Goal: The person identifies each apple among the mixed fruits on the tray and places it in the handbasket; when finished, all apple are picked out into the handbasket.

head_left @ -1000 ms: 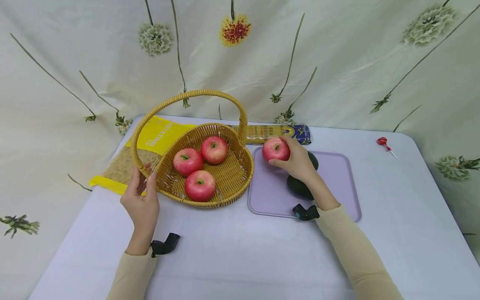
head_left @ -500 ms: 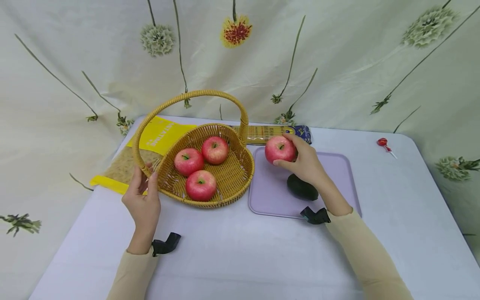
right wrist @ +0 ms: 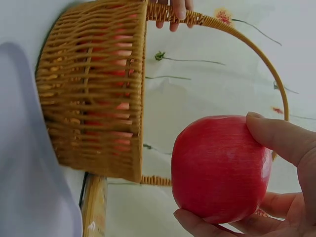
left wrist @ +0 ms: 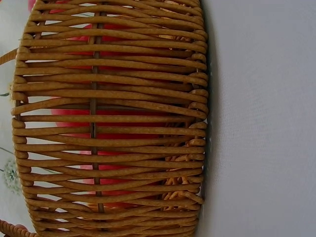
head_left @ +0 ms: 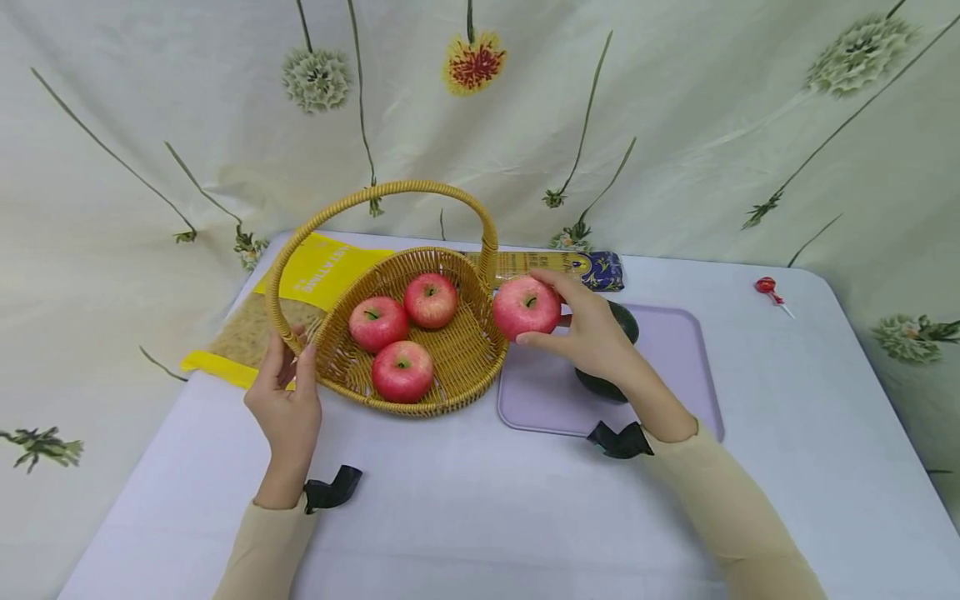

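Observation:
Red apples sit in a wicker basket (head_left: 457, 367) with a tall arched handle: a back apple (head_left: 431, 301), a left apple (head_left: 378, 324) and a front apple (head_left: 402, 372). My left hand (head_left: 288, 408) grips the foot of the handle at the basket's left side. Another apple (head_left: 526, 308) is held by my right hand (head_left: 592, 333) between thumb and fingers, overlapping the basket's right rim in the head view. The right wrist view shows this held apple (right wrist: 219, 168) raised above rim height beside the basket (right wrist: 94, 94). Dark green avocados (head_left: 624, 321) lie partly hidden behind the right hand.
The avocados lie on a lilac tray (head_left: 675, 367) right of the basket. A packet of noodles (head_left: 600, 271) lies behind the tray, a yellow bag (head_left: 330, 271) behind and left of the basket. A red lollipop (head_left: 767, 286) lies far right. A floral cloth hangs behind.
My right hand lifted the apple off the tray area, drew slightly right, then carried it left to the basket's right rim. My left hand stays on the handle.

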`<state>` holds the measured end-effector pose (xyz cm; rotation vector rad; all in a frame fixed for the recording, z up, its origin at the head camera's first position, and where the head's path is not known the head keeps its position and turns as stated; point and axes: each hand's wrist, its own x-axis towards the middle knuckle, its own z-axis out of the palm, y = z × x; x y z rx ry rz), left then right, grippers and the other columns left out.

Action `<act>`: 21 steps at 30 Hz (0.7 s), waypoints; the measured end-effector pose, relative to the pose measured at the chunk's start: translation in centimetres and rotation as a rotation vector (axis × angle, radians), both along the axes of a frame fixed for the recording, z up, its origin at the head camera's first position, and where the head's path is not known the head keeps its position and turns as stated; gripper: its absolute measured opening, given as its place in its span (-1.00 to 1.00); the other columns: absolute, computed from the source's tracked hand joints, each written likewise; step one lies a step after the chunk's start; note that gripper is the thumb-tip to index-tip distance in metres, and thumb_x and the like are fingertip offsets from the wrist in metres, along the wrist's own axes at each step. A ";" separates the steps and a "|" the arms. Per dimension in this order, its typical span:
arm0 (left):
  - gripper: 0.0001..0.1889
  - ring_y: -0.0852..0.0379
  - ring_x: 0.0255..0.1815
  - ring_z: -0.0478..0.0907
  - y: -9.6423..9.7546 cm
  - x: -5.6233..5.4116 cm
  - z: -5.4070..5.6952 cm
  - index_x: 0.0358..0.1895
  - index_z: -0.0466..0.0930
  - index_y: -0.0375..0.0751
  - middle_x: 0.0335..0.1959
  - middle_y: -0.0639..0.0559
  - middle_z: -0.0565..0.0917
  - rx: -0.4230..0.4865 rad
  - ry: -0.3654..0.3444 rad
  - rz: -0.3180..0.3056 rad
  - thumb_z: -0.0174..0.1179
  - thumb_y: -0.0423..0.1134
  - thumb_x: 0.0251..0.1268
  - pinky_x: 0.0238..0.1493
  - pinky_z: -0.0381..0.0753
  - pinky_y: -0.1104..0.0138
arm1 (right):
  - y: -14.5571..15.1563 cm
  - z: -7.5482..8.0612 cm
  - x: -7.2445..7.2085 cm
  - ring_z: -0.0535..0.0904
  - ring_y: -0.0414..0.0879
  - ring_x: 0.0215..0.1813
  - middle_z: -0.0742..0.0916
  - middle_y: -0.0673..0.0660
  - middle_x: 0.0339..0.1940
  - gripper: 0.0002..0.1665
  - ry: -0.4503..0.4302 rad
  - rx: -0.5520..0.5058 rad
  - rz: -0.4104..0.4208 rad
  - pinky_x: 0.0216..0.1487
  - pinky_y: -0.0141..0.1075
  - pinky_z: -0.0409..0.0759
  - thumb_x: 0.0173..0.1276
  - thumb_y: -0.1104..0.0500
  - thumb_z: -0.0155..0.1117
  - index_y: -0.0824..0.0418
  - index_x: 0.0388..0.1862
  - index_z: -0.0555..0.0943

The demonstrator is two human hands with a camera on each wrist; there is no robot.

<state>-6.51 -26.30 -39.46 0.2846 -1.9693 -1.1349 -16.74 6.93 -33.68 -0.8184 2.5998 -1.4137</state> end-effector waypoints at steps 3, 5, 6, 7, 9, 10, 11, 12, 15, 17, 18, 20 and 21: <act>-0.51 0.36 0.00 0.63 0.1 0.0 0.1 0.35 0.43 -0.24 0.04 -0.24 0.68 0.002 -0.007 0.003 0.14 -0.45 0.36 -0.01 0.54 0.67 | -1.1 0.2 0.2 0.47 0.01 0.30 0.48 0.14 0.38 -0.02 0.002 -0.017 0.026 0.13 -0.08 0.65 0.08 0.08 0.57 0.20 0.45 0.31; -0.51 0.36 -0.01 0.63 -0.2 -0.1 -0.2 0.35 0.43 -0.21 0.04 -0.24 0.68 0.005 -0.007 0.003 0.15 -0.44 0.36 -0.02 0.54 0.66 | -2.0 0.4 0.3 0.47 0.00 0.30 0.49 0.13 0.37 -0.03 -0.001 -0.025 0.048 0.14 -0.10 0.65 0.09 0.08 0.56 0.20 0.45 0.32; -0.51 0.37 -0.01 0.63 -0.3 -0.1 -0.4 0.35 0.44 -0.18 0.04 -0.22 0.69 0.006 -0.005 0.001 0.16 -0.43 0.36 -0.02 0.55 0.66 | -2.4 0.4 0.3 0.47 -0.01 0.30 0.49 0.12 0.37 -0.04 -0.001 -0.025 0.056 0.14 -0.11 0.65 0.10 0.08 0.56 0.21 0.44 0.32; -0.51 0.36 -0.01 0.64 -0.4 -0.1 -0.5 0.35 0.44 -0.15 0.04 -0.21 0.69 0.008 -0.003 -0.005 0.16 -0.41 0.36 -0.02 0.55 0.66 | -2.8 0.4 0.3 0.47 -0.01 0.30 0.49 0.12 0.37 -0.05 -0.004 -0.026 0.066 0.14 -0.12 0.65 0.10 0.08 0.55 0.21 0.44 0.32; -0.51 0.35 0.00 0.64 -0.6 -0.1 -0.6 0.36 0.44 -0.09 0.04 -0.19 0.69 0.011 0.001 -0.017 0.17 -0.38 0.37 -0.03 0.55 0.66 | -3.7 0.4 0.3 0.47 0.00 0.30 0.49 0.13 0.37 -0.06 -0.010 -0.022 0.085 0.15 -0.11 0.65 0.11 0.08 0.54 0.22 0.44 0.33; -0.51 0.35 0.00 0.65 -0.6 -0.1 -0.6 0.36 0.44 -0.07 0.04 -0.18 0.69 0.012 0.003 -0.020 0.17 -0.37 0.37 -0.03 0.56 0.66 | -4.1 0.3 0.3 0.46 0.02 0.32 0.49 0.13 0.37 -0.06 -0.011 -0.011 0.097 0.19 -0.11 0.62 0.11 0.07 0.54 0.22 0.43 0.33; -0.51 0.34 0.01 0.65 -0.7 -0.1 -0.7 0.36 0.44 -0.05 0.04 -0.15 0.70 0.013 0.006 -0.024 0.18 -0.35 0.38 -0.03 0.56 0.65 | -4.5 0.2 0.3 0.46 0.02 0.32 0.49 0.14 0.38 -0.06 -0.006 0.000 0.104 0.21 -0.10 0.61 0.11 0.06 0.54 0.22 0.43 0.33; -0.51 0.34 0.01 0.65 -0.7 -0.1 -0.7 0.35 0.45 -0.03 0.04 -0.15 0.70 0.013 0.007 -0.025 0.18 -0.34 0.38 -0.03 0.56 0.65 | -4.9 0.1 0.2 0.46 0.03 0.32 0.50 0.15 0.37 -0.07 -0.002 0.010 0.111 0.23 -0.09 0.59 0.10 0.06 0.54 0.23 0.42 0.34; -0.52 0.32 0.01 0.66 -0.7 -0.1 -0.7 0.35 0.45 -0.05 0.02 -0.14 0.70 0.008 0.012 -0.020 0.18 -0.32 0.38 -0.04 0.57 0.64 | -6.0 -0.4 0.0 0.44 0.04 0.35 0.51 0.16 0.36 -0.08 0.012 0.045 0.126 0.31 -0.08 0.52 0.09 0.05 0.54 0.23 0.40 0.36; -0.53 0.32 0.01 0.66 -0.7 -0.1 -0.7 0.35 0.45 -0.05 0.02 -0.15 0.70 0.003 0.011 -0.015 0.17 -0.32 0.39 -0.04 0.57 0.64 | -6.6 -0.8 -0.2 0.45 0.04 0.34 0.52 0.16 0.35 -0.09 0.020 0.061 0.135 0.32 -0.08 0.51 0.09 0.05 0.55 0.23 0.39 0.36; -0.53 0.31 0.01 0.66 -0.7 -0.1 -0.7 0.35 0.45 -0.05 0.02 -0.15 0.70 0.001 0.011 -0.014 0.17 -0.31 0.39 -0.04 0.57 0.64 | -6.8 -1.0 -0.3 0.45 0.04 0.33 0.53 0.16 0.34 -0.09 0.018 0.066 0.139 0.31 -0.09 0.52 0.09 0.06 0.55 0.23 0.38 0.37; -0.53 0.31 0.01 0.66 -0.7 -0.1 -0.7 0.35 0.45 -0.02 0.02 -0.15 0.70 -0.002 0.010 -0.010 0.17 -0.31 0.39 -0.04 0.57 0.64 | -7.2 -1.3 -0.4 0.46 0.04 0.32 0.53 0.16 0.33 -0.10 0.016 0.076 0.147 0.31 -0.09 0.52 0.09 0.06 0.55 0.24 0.38 0.37; -0.53 0.31 0.01 0.66 -0.7 -0.1 -0.7 0.35 0.45 0.00 0.02 -0.15 0.70 -0.003 0.009 -0.009 0.17 -0.30 0.39 -0.04 0.57 0.64 | -7.4 -1.5 -0.5 0.46 0.04 0.31 0.53 0.16 0.33 -0.10 0.013 0.081 0.152 0.30 -0.09 0.53 0.09 0.06 0.55 0.25 0.38 0.37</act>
